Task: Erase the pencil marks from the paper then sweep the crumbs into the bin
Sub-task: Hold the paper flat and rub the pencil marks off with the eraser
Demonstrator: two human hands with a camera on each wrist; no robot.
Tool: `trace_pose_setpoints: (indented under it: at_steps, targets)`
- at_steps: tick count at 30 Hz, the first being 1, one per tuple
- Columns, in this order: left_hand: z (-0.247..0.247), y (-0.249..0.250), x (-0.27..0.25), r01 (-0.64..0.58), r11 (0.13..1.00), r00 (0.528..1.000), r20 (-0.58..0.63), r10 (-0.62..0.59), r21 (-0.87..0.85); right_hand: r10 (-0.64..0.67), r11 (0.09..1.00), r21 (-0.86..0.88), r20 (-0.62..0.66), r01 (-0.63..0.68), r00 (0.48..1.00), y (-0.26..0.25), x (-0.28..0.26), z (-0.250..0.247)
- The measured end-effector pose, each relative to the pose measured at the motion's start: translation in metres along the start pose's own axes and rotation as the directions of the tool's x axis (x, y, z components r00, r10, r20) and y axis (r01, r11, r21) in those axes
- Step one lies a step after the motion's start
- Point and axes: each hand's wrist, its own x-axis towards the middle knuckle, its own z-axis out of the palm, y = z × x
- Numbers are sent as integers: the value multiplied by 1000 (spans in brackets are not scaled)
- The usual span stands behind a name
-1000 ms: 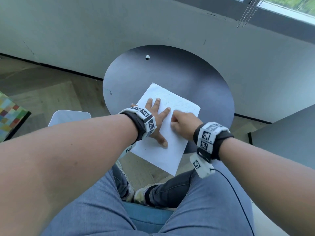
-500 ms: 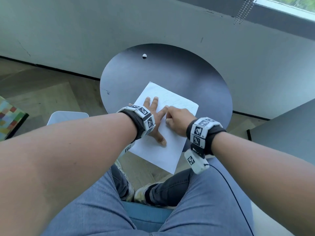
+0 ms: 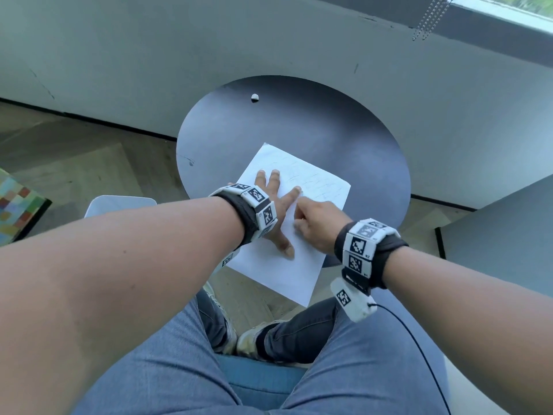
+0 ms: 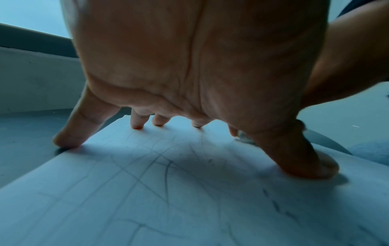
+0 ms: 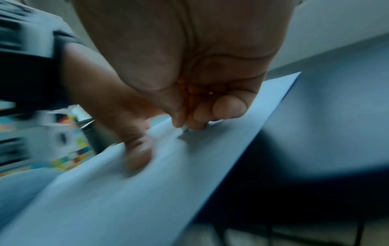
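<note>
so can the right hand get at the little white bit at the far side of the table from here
Probably yes. The right hand pinches an eraser on the paper; the small white object lies beyond on bare round table, nothing between them, though it needs a forward stretch.

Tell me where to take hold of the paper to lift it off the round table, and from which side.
Pinch the paper at its near corner, coming from the person's side. That corner juts past the table edge with nothing under it, so fingers can reach above and below. The rest lies flat, and the left hand presses it down while the right hand works on it.
</note>
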Motion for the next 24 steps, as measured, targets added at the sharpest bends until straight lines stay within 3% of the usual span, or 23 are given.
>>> trace_pose_setpoints:
  at_steps: [3,7,16,24]
  targets:
    - [-1,1,0,13,1000,1000,16,-13,22,136,990,48,-109,-131,985,22,28,-15]
    - [-4,4,0,16,999,999,28,-17,27,229,972,77,-131,-221,965,33,46,-27]
    - [-4,6,1,13,999,1000,-1,-13,36,-13,1000,23,16,12,1000,-1,-8,3]
    - [-6,8,4,33,998,999,27,-35,60,239,970,73,-135,-231,962,25,43,-26]
